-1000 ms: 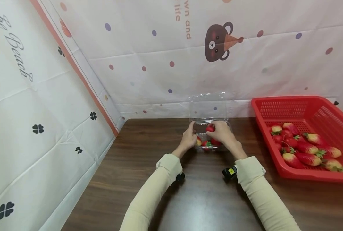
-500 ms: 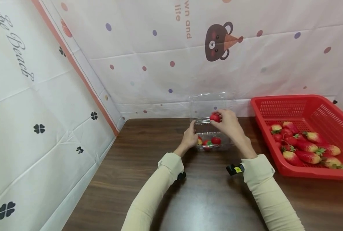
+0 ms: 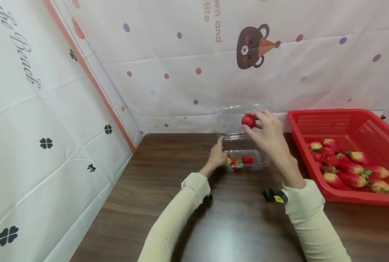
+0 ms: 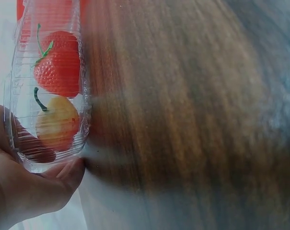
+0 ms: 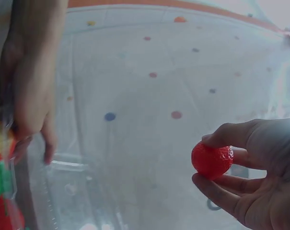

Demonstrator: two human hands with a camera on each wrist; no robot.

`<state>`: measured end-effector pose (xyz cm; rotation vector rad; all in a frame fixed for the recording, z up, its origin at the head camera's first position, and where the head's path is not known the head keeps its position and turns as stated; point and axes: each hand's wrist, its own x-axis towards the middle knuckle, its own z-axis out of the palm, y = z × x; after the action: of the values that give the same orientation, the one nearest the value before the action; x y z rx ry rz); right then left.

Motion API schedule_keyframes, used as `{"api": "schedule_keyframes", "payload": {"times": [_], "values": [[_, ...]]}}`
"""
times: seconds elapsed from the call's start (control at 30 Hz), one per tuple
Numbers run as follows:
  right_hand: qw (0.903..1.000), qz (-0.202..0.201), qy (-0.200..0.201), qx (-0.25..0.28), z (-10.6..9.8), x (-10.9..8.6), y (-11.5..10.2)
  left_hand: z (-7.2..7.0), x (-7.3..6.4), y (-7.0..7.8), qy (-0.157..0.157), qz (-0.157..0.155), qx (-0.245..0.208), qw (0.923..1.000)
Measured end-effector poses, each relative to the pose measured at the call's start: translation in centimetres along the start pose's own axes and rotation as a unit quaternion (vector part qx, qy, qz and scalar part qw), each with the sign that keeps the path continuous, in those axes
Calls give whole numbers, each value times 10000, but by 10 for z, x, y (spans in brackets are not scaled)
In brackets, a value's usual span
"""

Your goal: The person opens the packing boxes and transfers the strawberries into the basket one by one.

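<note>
A clear hinged plastic box point(image 3: 261, 161) stands at the table's far edge with its lid point(image 3: 230, 118) raised. My left hand point(image 3: 217, 156) grips the box's left end, thumb and fingers around the corner in the left wrist view. Inside lie a strawberry point(image 4: 61, 72) with green leaves, a yellow-red fruit point(image 4: 58, 122) with a dark stem, and a round red fruit point(image 3: 247, 159). Above the box, in front of the lid, my right hand point(image 3: 269, 134) pinches another round red fruit point(image 5: 212, 160) with bumpy skin between thumb and fingertips.
To the right, a red plastic basket point(image 3: 312, 182) holds several strawberries and round red fruits. A white printed sheet point(image 3: 168, 94) rises behind the table point(image 3: 168, 160) and along its left side. Brown wood covers the tabletop.
My right hand has lifted the round red fruit out of the box, moving up and slightly right. My left hand keeps its hold on the box's left end.
</note>
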<state>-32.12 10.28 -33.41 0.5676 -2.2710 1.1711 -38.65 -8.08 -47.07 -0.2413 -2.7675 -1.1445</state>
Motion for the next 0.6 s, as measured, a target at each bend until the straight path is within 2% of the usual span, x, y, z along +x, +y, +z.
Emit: {"api": "schedule_keyframes", "payload": {"times": [0.17,0.2,0.3,0.47,0.6], "values": [[9986,-339,394,137,-11,-2,-7,1,-1,7,-67,-5,25,10000],[9979,-399,488,114,-13,-1,-7,-4,-5,17,-141,-115,8,9998],[9965,-450,700,50,-19,1,-11,-7,-6,26,-62,-65,141,9999],[9968,-496,618,126,-14,4,-33,-13,0,35,-70,-113,364,9993],[9961,-791,379,54,-10,20,-54,-19,6,39,-153,-119,357,9992]]}}
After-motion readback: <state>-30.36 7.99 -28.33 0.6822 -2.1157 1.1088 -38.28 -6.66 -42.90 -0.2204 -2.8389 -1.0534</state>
